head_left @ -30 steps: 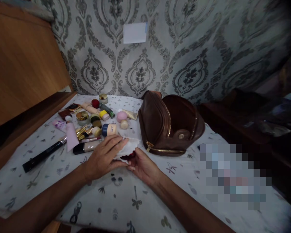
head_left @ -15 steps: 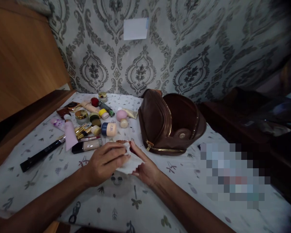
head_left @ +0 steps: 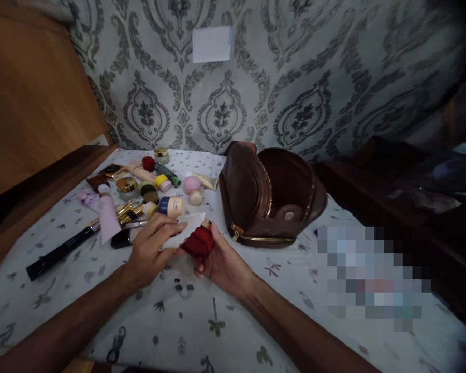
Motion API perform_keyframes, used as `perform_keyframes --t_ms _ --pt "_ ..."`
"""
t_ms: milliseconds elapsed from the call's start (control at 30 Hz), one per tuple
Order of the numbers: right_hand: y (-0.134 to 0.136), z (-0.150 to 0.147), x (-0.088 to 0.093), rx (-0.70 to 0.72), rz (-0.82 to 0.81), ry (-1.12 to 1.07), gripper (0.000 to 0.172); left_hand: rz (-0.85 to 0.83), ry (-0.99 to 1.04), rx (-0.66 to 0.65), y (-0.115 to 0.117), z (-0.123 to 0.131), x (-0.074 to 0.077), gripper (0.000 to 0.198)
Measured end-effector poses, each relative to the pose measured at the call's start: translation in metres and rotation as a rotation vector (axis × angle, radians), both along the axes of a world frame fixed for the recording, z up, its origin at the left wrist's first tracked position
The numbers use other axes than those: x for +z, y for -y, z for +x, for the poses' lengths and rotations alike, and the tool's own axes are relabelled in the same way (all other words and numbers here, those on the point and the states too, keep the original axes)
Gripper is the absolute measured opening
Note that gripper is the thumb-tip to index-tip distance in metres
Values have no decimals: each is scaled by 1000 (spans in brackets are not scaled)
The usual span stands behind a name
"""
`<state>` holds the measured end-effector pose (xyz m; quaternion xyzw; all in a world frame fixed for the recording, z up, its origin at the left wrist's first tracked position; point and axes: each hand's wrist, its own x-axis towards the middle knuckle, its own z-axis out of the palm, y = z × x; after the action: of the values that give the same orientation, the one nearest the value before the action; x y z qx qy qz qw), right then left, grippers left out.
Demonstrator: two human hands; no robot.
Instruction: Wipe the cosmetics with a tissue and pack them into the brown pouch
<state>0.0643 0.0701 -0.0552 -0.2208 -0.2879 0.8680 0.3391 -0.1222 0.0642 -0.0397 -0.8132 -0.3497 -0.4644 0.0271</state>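
Note:
My right hand [head_left: 225, 261] grips a dark red, faceted perfume bottle [head_left: 198, 242] with a gold-coloured neck, tilted above the cloth. In my left hand [head_left: 152, 251] is a white wipe [head_left: 184, 230], pinched between thumb and fingers and lying close against the bottle's left side. Just beyond the left hand stands a jar with a blue lid [head_left: 171, 205]. A foundation bottle with a black cap [head_left: 120, 239] is partly covered by that hand. The open brown leather bag [head_left: 244, 194] sits to the right of both hands.
Several cosmetics lie at the left, among them a pink tube [head_left: 107, 217], a long black tube [head_left: 60, 254], a gold-lidded jar [head_left: 127, 187] and a pink sponge [head_left: 192, 184]. A blurred-out item [head_left: 368, 274] lies at the right. Wooden furniture [head_left: 34, 93] borders the left side.
My left hand has moved left with the wipe, uncovering the red bottle that was mostly hidden. The right hand still holds the bottle, now turned more into view.

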Motion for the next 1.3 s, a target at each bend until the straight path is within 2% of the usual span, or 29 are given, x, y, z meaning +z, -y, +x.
perform_keyframes --t_ms 167,367,500,600,700,833,1033,1200,1300 --pt "2 1 4 -89 13 -18 44 -102 10 -15 -2 -4 -1 22" --pt "3 -1 2 -180 3 -17 40 -199 -60 -36 1 0 -3 37" --pt "2 -4 -1 -173 -24 -26 39 -109 -172 -27 3 5 -2 43" --pt "1 -6 -1 -155 -24 -29 35 17 -255 -74 3 8 -1 45" --pt "0 -7 -1 -172 -37 -59 31 80 -255 -116 4 8 1 43" --pt "-4 -3 1 -144 -185 -127 30 66 -215 -138 5 5 1 42" --pt "-3 3 8 -75 -262 -214 31 5 -169 11 -1 2 -3 55" --pt "-5 5 9 -163 -274 -271 25 -1 -225 25 3 9 -6 55" --pt "-8 7 8 -219 -284 -280 22 49 -236 -30 7 12 -8 52"
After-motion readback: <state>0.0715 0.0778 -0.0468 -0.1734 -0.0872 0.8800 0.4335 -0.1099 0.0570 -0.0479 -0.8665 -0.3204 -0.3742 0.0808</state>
